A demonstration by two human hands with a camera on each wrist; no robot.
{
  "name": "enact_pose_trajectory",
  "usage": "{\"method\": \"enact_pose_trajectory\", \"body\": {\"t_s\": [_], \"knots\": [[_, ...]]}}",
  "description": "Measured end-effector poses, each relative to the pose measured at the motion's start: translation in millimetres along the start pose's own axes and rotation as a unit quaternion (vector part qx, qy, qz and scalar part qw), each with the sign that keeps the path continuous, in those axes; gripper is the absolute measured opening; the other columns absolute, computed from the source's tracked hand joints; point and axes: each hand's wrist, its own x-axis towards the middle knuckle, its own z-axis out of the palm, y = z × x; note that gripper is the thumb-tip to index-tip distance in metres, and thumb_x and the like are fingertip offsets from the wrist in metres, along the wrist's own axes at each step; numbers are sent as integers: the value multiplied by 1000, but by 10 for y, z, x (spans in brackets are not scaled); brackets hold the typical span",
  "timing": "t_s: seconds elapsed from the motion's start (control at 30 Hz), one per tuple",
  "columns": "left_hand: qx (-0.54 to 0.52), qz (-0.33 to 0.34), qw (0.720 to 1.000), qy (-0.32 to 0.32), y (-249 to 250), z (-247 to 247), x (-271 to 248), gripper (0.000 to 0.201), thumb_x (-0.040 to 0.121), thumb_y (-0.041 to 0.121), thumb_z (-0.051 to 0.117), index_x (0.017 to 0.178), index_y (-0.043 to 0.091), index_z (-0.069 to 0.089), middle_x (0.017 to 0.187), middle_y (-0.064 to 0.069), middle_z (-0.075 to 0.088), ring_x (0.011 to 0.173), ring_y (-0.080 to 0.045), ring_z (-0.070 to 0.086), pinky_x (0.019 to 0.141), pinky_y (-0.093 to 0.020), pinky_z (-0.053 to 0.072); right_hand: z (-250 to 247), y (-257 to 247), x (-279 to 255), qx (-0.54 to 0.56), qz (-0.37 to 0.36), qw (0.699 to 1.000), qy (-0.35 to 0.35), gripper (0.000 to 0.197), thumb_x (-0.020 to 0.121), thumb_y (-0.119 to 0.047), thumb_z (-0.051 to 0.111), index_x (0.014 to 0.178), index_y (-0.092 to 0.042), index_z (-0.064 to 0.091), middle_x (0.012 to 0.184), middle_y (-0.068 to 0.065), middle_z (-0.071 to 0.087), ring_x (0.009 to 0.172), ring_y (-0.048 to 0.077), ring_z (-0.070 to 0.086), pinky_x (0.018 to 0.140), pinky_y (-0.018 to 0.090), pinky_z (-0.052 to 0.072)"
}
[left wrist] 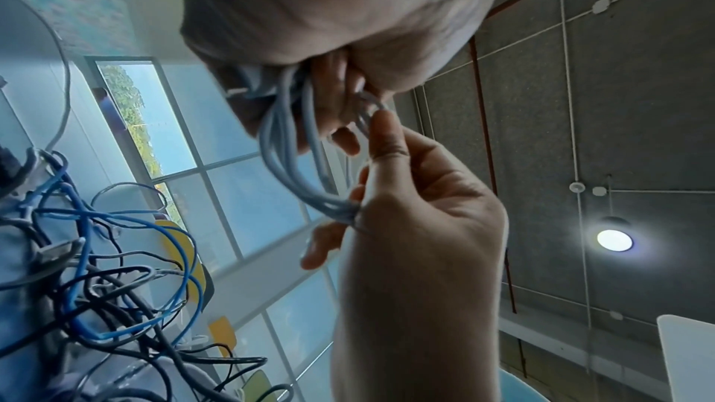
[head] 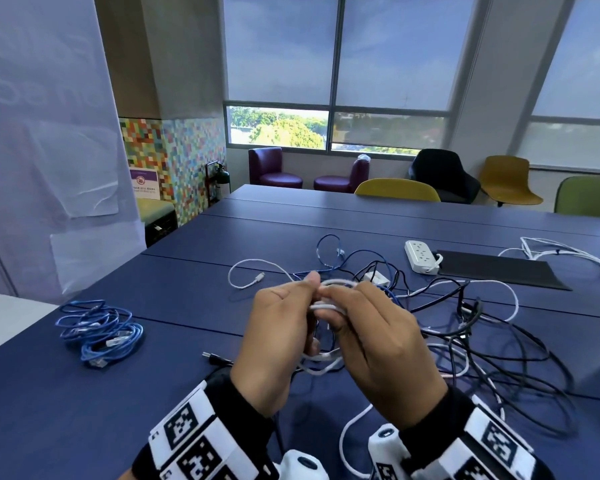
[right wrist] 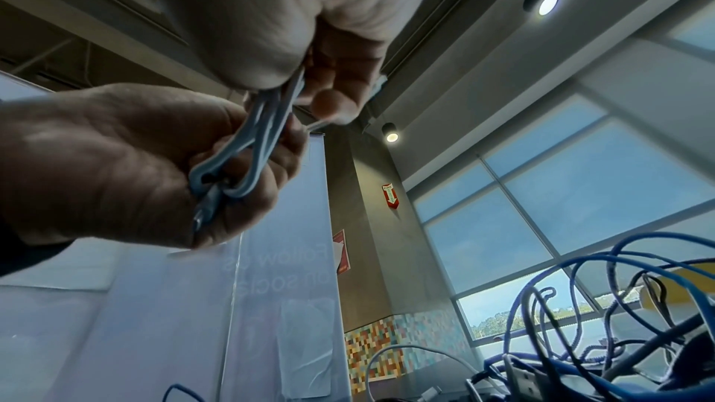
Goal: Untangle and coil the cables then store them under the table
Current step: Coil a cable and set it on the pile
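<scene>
Blue tabletop [head: 94, 403] under my wrists; my left hand [head: 278, 341] and right hand [head: 378, 344] both pinch the light, limp white cable [head: 326, 306] bunched between them, best gripped across its loops; beyond, the tangle [head: 465, 327] waits.

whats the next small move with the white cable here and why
Probably draw one more loop of slack into the white cable coil that both the left hand and right hand grip, since its free end lies uncoiled on the table.
</scene>
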Motion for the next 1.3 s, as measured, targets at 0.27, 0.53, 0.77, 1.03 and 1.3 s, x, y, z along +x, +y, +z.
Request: {"method": "enact_pose_trajectory", "body": {"t_s": [0.27, 0.53, 0.77, 1.03, 1.3], "knots": [[52, 15, 998, 9, 26, -42, -36, 30, 96, 15, 48, 68, 5, 51, 51, 1, 26, 46, -14, 24, 42, -23, 32, 111, -15, -30, 1, 130, 992, -1, 27, 96, -26, 51, 96, -9, 72, 84, 4, 57, 72, 12, 55, 68, 23, 47], [131, 134, 979, -83, 32, -186, -40, 21, 94, 26, 59, 84, 8, 65, 62, -17, 44, 50, -14, 37, 55, -44, 40, -6, -3, 68, 84, 241, 966, -33, 23, 89, -29, 59, 68, -21, 61, 73, -3, 52, 68, 8, 52, 63, 10, 36], [232, 145, 957, -96, 37, -271, 24, 27, 99, 19, 51, 79, 2, 59, 56, 10, 41, 53, -11, 39, 59, -48, 45, -67, -27, 112, 127, 271, 948, -112, 16, 87, -31, 61, 73, -30, 68, 66, -12, 57, 71, 6, 55, 65, 11, 38], [273, 137, 952, -26, -100, -232, 6, 34, 98, 28, 49, 72, 7, 51, 46, 11, 40, 52, -13, 39, 55, -36, 37, -194, -16, 165, 188, 310, 903, -232, 22, 78, 1, 56, 79, -17, 70, 70, 0, 68, 62, 16, 59, 62, 30, 50], [66, -42, 993, -85, -8, -189, 3, 34, 103, 20, 42, 72, 9, 49, 49, 8, 30, 40, -5, 24, 43, -22, 28, -194, -28, 99, 199, 316, 912, -171, 21, 67, -4, 80, 78, -21, 73, 72, -6, 72, 69, 14, 67, 66, 32, 57]]}}
